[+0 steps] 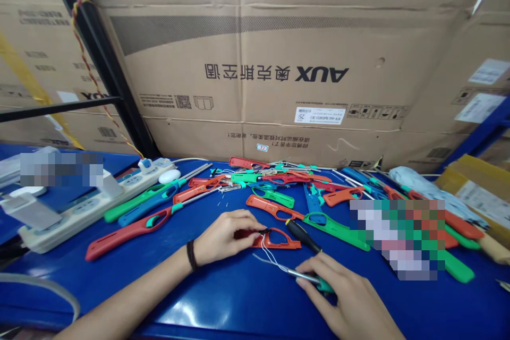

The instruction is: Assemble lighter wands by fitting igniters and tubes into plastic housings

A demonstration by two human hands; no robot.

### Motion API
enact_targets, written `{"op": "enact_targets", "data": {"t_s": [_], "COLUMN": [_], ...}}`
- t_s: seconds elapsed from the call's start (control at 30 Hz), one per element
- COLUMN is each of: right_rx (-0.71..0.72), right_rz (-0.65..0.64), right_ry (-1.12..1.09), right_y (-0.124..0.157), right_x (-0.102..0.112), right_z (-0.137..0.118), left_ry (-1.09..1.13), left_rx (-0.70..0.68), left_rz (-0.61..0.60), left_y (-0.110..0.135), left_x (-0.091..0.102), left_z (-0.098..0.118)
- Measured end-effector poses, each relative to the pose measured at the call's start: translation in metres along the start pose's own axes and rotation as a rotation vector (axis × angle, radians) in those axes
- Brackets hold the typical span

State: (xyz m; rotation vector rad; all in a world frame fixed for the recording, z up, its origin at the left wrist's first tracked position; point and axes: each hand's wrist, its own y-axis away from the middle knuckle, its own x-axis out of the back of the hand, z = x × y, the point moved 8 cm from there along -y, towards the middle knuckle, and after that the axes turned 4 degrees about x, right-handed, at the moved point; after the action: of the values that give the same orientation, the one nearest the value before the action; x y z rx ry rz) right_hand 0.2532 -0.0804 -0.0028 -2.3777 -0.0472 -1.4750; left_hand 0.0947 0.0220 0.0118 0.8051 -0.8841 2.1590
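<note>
My left hand (231, 236) is closed over the left end of an orange lighter casing half (294, 245) on the blue table. Its fingertips pinch a small black part (264, 231) at the casing. From there, thin white wires (271, 259) run to a metal lighter tube (305, 276). My right hand (342, 287) grips that tube between thumb and fingers, with a green piece (324, 285) at its near end. Just beyond the right hand lies a yellow-and-black screwdriver (299, 233). My left fingers partly hide the casing.
Loose lighter parts, including a green casing half (338, 232), are spread behind my hands. Whole lighters, one of them red (123, 235), lie left beside a white power strip (85, 204). Large cardboard boxes (258, 37) stand behind. A pixelated patch covers things at right.
</note>
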Motion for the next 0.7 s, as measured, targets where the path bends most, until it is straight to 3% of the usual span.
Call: {"op": "enact_targets", "data": {"t_s": [0.7], "right_rx": [-0.072], "right_rz": [-0.067], "right_ry": [0.026], "right_y": [-0.0017], "right_x": [-0.0029], "right_z": [0.0074], "left_ry": [-0.068], "left_rx": [-0.02], "left_rz": [-0.03], "left_y": [0.0042], "left_x": [-0.0005], "left_z": [0.0029]}}
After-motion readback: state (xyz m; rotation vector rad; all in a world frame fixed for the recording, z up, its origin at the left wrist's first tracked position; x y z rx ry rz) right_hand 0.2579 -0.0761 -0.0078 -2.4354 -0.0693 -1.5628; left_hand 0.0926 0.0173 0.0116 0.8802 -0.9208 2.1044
